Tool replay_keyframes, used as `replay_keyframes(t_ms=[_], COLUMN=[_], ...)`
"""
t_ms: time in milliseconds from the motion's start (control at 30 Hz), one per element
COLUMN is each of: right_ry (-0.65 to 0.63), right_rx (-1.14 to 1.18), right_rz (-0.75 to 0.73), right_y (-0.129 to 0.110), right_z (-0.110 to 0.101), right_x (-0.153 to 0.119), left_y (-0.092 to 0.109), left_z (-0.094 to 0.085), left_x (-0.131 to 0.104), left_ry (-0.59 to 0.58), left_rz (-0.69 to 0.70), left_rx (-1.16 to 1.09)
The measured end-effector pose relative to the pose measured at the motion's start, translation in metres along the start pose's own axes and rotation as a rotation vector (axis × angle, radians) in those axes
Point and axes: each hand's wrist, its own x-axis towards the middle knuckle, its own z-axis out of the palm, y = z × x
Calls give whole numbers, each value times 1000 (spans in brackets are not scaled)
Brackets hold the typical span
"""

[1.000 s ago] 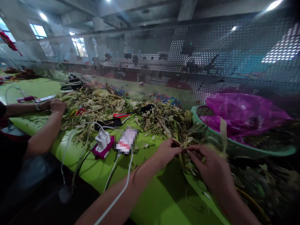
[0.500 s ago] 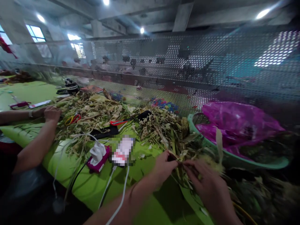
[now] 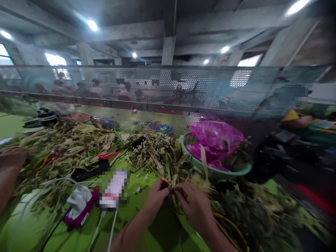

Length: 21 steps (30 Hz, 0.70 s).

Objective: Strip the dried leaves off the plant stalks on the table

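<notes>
My left hand [image 3: 156, 196] is closed in a pinch on dry plant material at the near side of the pile. Beside it, my right hand [image 3: 193, 201] pinches the same dry material, its fingertips nearly touching those of my left hand. Pale dry stalks and leaves [image 3: 154, 152] lie just beyond both hands on the green table surface [image 3: 139, 213]. What exactly sits between the fingertips is small and partly hidden by them.
A phone [image 3: 113, 189] with white cables and a magenta tissue pack [image 3: 81, 206] lie left. A green basket [image 3: 220, 173] holds a pink plastic bag [image 3: 216, 136]. Red-handled scissors [image 3: 52, 158] rest on leaves. Another person's hand [image 3: 12, 162] is far left. Perforated metal screen [image 3: 152, 94] stands behind.
The view has turned to the right, so the table items and the other person's hand appear further left. More shows on the right side. My hands keep their pinch together.
</notes>
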Motion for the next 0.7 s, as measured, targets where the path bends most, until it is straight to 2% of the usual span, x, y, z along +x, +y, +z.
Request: replay_keyframes(t_ms=[333,700], right_ry=[2,-20], right_rx=[67,87], right_rz=[50,61], right_y=[-2,4], right_z=[0,14], right_x=[-3,-6], left_y=[17,4], left_z=[4,-5], left_x=[-7,2], left_ry=[-30,-28], left_rz=[13,15], left_rx=[22,74])
